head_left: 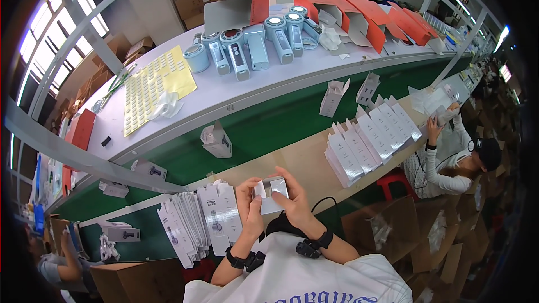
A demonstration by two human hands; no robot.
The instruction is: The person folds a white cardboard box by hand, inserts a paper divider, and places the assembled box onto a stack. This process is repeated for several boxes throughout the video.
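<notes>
While the left hand (250, 207) and right hand (295, 206) hold a white carton (273, 206) before the shirt (292, 269), fingers curled about its sides, apparently working its open end, which next calls for steady thumbs, stacked boxes (193, 221) stand alongside and blue devices (257, 49) beyond.

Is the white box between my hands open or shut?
Open: the white box shows its hollow inside at the end facing the camera.
</notes>
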